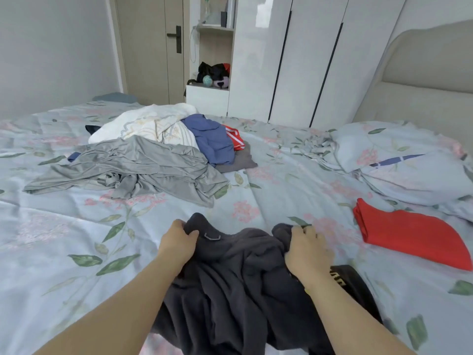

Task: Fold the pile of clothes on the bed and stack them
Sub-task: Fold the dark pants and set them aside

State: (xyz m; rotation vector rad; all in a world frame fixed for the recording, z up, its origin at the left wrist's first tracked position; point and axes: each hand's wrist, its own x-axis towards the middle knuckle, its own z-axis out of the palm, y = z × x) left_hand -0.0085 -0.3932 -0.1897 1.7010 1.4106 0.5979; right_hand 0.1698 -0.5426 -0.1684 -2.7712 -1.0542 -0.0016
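If the dark garment [230, 278] is folded while bunched: the fold may come out lopsided, its hem slipping off the bed [64, 252] at 6 o'clock.
Left hand [176, 242]: fingers curled, gripping its collar edge, 11 o'clock.
Right hand [307, 252]: curled, gripping its bunched shoulder, 1 o'clock.
Pile [158, 149]: unfolded, 11 o'clock.
Red garment [409, 239]: folded, 3 o'clock.

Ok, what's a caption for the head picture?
Left hand and right hand grip a dark garment on the bed, pile behind.
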